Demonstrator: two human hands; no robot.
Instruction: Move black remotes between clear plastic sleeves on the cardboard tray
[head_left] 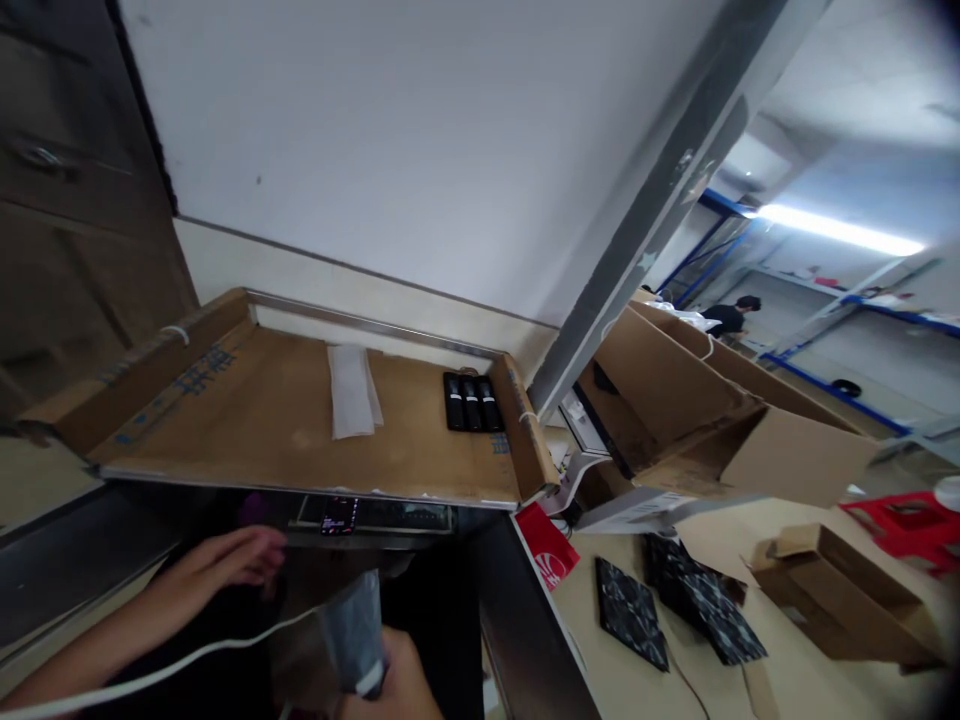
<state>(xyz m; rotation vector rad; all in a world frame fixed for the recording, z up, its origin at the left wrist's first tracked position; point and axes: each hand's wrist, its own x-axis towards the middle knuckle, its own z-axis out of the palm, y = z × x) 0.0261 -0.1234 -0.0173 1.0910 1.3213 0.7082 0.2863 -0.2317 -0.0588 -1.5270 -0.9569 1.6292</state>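
At seven o'clock, the right hand [397, 680] grips a bag [351, 622] low, probably to keep it upright; at eight, the left hand [244, 557], half open, seems empty.

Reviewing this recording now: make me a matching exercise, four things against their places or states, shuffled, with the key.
Things:
1. Phone
2. Plastic sleeve
3. Row of three black items
4. White sheets

Places or states:
A. Gripped in the right hand
B. Near the middle of the cardboard tray
C. Screen lit, below the tray's front edge
D. Near the tray's right end

Right pairs: 1-C, 2-A, 3-D, 4-B
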